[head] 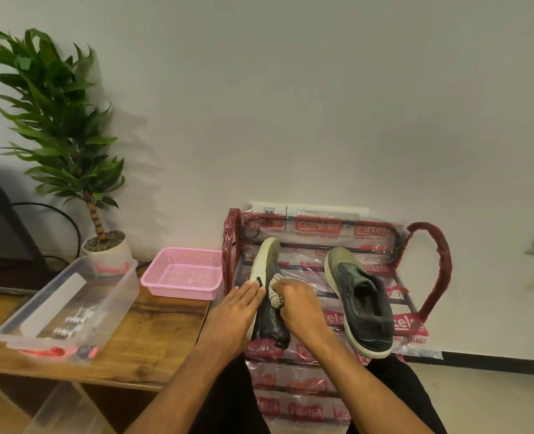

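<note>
Here, with left hand [235, 311] flat, fingers straight and together, braces the tipped sneaker [267, 264]; bunches a cloth [275, 298] against it in curled right hand [300, 308], atop plastic-wrapped shoe rack [433, 245]. Likely light, soft upper, stiff sole: hold by sole edge.

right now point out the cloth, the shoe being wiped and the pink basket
cloth [275, 298]: head view, bunched end
shoe being wiped [268, 253]: head view, toe end
pink basket [181, 291]: head view, front wall

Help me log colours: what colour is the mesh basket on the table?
The basket is pink, seen best in the head view.
</note>
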A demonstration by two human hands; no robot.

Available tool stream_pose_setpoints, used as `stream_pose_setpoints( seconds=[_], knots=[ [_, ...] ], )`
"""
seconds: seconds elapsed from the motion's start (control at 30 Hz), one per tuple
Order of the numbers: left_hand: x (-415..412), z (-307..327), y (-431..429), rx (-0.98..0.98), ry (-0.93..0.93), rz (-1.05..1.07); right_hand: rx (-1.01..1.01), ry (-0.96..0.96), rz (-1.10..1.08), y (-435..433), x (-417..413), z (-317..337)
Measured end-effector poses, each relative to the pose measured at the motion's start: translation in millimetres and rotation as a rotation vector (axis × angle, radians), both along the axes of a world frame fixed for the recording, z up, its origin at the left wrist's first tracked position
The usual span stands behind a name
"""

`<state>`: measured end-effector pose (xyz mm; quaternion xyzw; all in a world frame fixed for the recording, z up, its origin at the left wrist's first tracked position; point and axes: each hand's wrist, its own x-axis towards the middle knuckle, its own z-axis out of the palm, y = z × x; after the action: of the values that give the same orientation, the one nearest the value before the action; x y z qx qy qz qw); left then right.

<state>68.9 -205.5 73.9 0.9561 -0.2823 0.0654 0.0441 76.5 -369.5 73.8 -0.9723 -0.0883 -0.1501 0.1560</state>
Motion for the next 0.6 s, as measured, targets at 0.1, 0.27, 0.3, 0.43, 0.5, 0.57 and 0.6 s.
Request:
stream_pose_setpoints(
  seconds=[0.1, 0.27, 0.3, 0.43, 0.5, 0.57, 0.6],
  knots=[
    [0, 2, -1, -0.005, 0.01, 0.012, 0.05, 0.013, -0.049, 8, 11, 7],
    [1, 0, 3, 0.012, -0.003, 0.018, 0.114, 0.029, -0.059, 18, -5, 6],
    [2, 0, 3, 0.015, -0.006, 0.018, 0.115, 0.033, -0.051, 17, -10, 5],
    [3, -3, 4, 0.029, -0.017, 0.015, 0.07, 0.017, 0.043, 15, -32, 2],
    [4, -5, 6, 0.042, -0.019, 0.013, 0.039, 0.002, 0.094, 11, -43, 1],
    [4, -5, 6, 0.042, -0.011, 0.008, 0.018, 0.012, 0.129, 2, -50, 3],
    [4, -5, 6, 0.043, -0.007, 0.008, 0.023, 0.037, 0.121, -3, -50, 6]
  ],
)
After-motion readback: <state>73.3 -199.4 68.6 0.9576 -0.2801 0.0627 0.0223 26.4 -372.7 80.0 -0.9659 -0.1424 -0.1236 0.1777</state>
